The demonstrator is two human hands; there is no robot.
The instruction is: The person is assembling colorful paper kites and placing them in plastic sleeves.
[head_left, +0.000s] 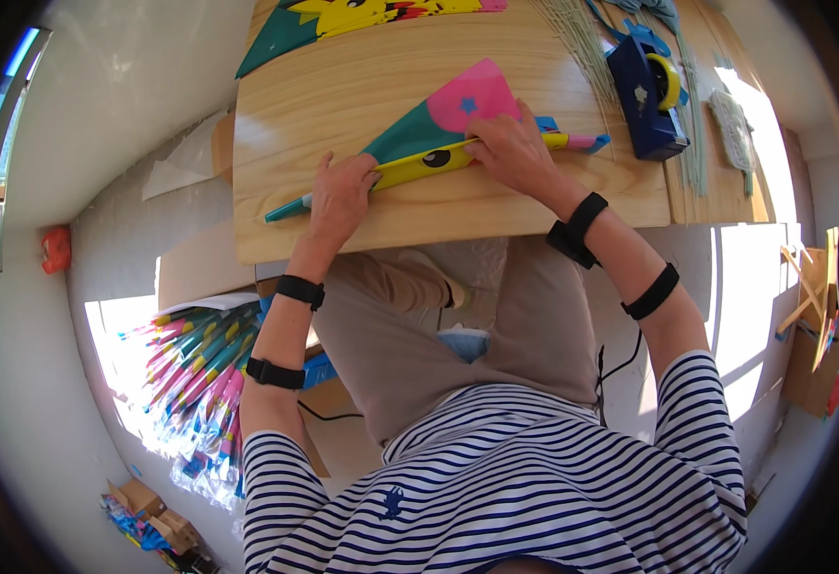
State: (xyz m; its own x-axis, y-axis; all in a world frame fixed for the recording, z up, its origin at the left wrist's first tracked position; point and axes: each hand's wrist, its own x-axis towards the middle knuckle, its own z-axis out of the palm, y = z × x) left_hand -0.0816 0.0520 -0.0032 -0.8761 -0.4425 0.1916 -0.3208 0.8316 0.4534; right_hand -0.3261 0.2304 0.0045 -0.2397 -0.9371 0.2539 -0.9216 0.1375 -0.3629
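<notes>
A partly rolled kite (405, 142) of thin green, pink and yellow cloth lies across the wooden table. Its near edge forms a narrow yellow roll with a green tip (288, 209) at the left and a pink end with blue tape at the right. The green and pink part is spread flat beyond the roll. My left hand (343, 191) is closed on the roll near the green end. My right hand (512, 153) grips it right of the middle, fingers bent over the pink cloth.
More printed cloth (343, 24) lies at the table's far edge. At the right stand a blue tape dispenser (641, 100), bundles of thin rods (582, 48) and a clear plastic box (731, 129). Several rolled kites (199, 373) fill a carton below left. The wooden table (295, 105) ends before my lap.
</notes>
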